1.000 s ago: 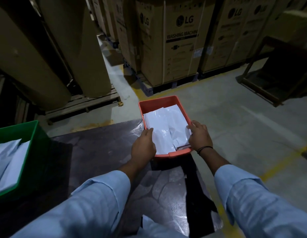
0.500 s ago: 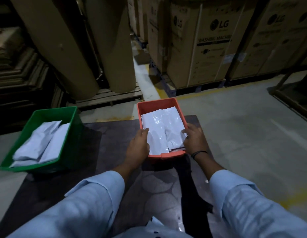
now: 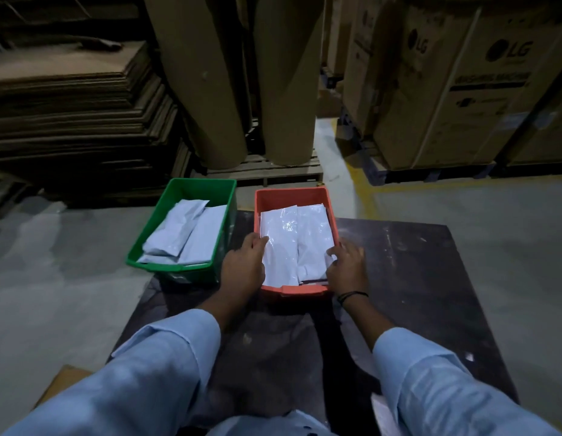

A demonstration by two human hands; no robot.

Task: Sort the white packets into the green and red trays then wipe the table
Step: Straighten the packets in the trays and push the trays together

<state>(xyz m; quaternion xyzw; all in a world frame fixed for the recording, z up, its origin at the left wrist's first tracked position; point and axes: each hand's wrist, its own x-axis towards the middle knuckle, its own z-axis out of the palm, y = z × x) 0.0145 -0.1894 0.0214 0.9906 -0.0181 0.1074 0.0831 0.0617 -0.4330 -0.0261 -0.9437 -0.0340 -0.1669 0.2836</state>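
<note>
Red tray (image 3: 291, 196): held between both hands on the table (image 3: 414, 278); I'd slide it level and evenly (green tray (image 3: 179, 191) sits just left of the grip).
Left hand (image 3: 245, 262): clasps the left wall, thumb over the rim.
Right hand (image 3: 347, 269): fingers hooked over the right wall.
Packets (image 3: 292, 240): lying flat between the hands.

LG cartons (image 3: 462, 83) — cardboard rolls (image 3: 242, 77)

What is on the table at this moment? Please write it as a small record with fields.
table: dark, scuffed top
green tray: left of red tray, a gap between; holds white packets
red tray: at far edge of table; holds white packets
left hand: grips red tray's left wall
right hand: grips red tray's right wall
</note>
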